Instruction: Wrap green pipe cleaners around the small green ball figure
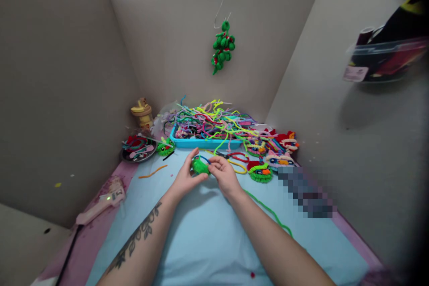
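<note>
My left hand [184,178] holds a rounded green piece of fuzzy pipe-cleaner work [200,166] above the middle of the table. Its thumb lies under the piece and its fingers curl behind. A short dark blue pipe cleaner [204,159] arches over the top of the green piece. My right hand [224,175] pinches at the right side, where the blue strand meets the green. The fingertips hide the blue strand's end. Just behind my right hand lie scissors with red and yellow handles [238,157]. A long green pipe cleaner [271,212] trails beside my right forearm.
A blue tray [208,144] heaped with colourful pipe cleaners stands at the back. Several bird-like faces, one green [260,172], lie right. A glue gun [103,205], a dark bowl [138,155] and an orange strand [153,172] are left. Grey partitions [167,44] enclose the table.
</note>
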A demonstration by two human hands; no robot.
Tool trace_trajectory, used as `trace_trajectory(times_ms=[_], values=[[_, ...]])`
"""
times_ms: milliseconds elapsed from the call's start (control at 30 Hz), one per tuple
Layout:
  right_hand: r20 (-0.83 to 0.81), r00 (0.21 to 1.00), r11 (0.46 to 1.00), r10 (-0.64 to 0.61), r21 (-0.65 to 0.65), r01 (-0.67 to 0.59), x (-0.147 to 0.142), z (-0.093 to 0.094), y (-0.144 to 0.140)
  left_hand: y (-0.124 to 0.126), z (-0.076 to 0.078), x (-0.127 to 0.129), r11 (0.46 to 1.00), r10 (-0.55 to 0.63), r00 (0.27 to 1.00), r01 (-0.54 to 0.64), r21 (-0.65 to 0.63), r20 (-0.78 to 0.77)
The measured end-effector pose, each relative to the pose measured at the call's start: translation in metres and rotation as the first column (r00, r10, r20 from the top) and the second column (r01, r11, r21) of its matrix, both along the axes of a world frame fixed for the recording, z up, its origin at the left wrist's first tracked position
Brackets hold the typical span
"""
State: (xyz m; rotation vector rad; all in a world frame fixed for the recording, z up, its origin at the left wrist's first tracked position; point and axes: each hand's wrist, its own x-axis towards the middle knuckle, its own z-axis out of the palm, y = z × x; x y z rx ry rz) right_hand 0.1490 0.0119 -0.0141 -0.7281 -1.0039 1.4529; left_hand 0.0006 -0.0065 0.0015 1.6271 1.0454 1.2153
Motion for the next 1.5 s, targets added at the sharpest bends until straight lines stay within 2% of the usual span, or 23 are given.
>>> trace_trajectory(times_ms=[133,233,433,567,867,1000,1200,1500], values=[[0.009,0.999,0.998,0.05,0.026,-0.05,-0.0017,0.0011,-0.0041,0.002,-0.0019,0.0016,0.999,0.044,0.999,-0.044,0.0,0.007],[0.055,0.998,0.999,0.025,0.045,-0.027,-0.001,0.0013,-0.0044,0.0027,-0.0021,0.0008,0.997,0.074,0.997,-0.074,0.005,0.034],[0.187,0.982,0.998,-0.008,0.063,-0.004,-0.0001,0.0,-0.0021,-0.0001,0.0008,0.0032,0.996,0.088,0.996,-0.088,-0.002,-0.03],[0.216,0.976,0.996,-0.003,0.085,-0.015,-0.0001,-0.0015,-0.002,-0.0014,0.0035,0.0047,0.994,0.109,0.991,-0.108,0.02,-0.08],[0.264,0.964,0.994,-0.029,0.111,-0.001,-0.0014,-0.0051,-0.0017,-0.0024,0.003,0.0035,0.995,0.088,0.989,-0.081,0.062,-0.115],[0.235,0.972,0.996,-0.03,0.087,0.01,-0.0019,-0.0069,-0.0011,-0.0022,0.0007,0.0035,0.993,0.068,0.99,-0.055,0.1,-0.126],[0.038,0.998,0.999,0.049,-0.019,-0.049,-0.0027,-0.0044,-0.0017,-0.0008,-0.0001,0.0035,0.991,0.124,0.991,-0.121,0.062,-0.045],[0.023,0.999,0.998,0.049,-0.036,-0.048,-0.0043,0.0009,-0.0054,0.0006,-0.0027,0.0015,0.984,0.111,0.983,-0.089,0.152,-0.147]])
